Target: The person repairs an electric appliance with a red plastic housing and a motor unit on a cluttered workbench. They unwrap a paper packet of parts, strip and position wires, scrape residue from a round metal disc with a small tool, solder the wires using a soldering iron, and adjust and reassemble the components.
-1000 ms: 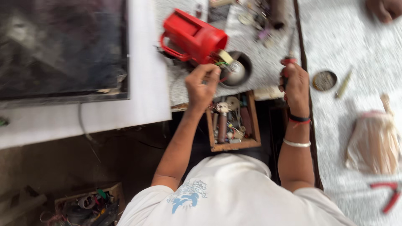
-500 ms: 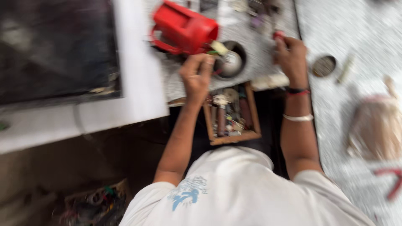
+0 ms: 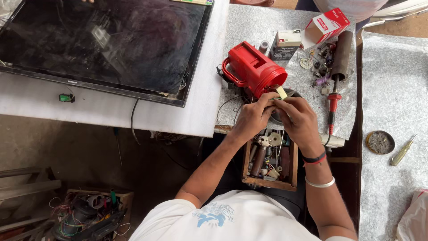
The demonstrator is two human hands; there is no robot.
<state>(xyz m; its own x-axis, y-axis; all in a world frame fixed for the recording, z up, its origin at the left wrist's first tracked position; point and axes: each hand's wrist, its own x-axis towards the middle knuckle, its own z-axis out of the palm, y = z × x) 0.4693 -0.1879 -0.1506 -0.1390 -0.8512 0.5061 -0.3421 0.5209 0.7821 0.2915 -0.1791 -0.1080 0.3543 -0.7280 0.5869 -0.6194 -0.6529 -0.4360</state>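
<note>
Fingers of left hand [image 3: 252, 118] and right hand [image 3: 298, 117] pinching small yellowish part [image 3: 281, 93], tilted up-left.

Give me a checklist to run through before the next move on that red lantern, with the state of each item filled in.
1. Both hands on the work: ok. The left hand and the right hand meet at the open end of the red lantern.
2. Small pale part gripped: ok, it sticks up between the fingertips; which hand pinches it, cannot tell.
3. Lantern steady: ok, it lies on its side on the grey worktop.
4. Soldering iron clear of the hands: ok, it lies apart, right of the right hand. Hot or cold: cannot tell.
5. Parts at hand: ok, the wooden parts box sits just below the hands.
</note>
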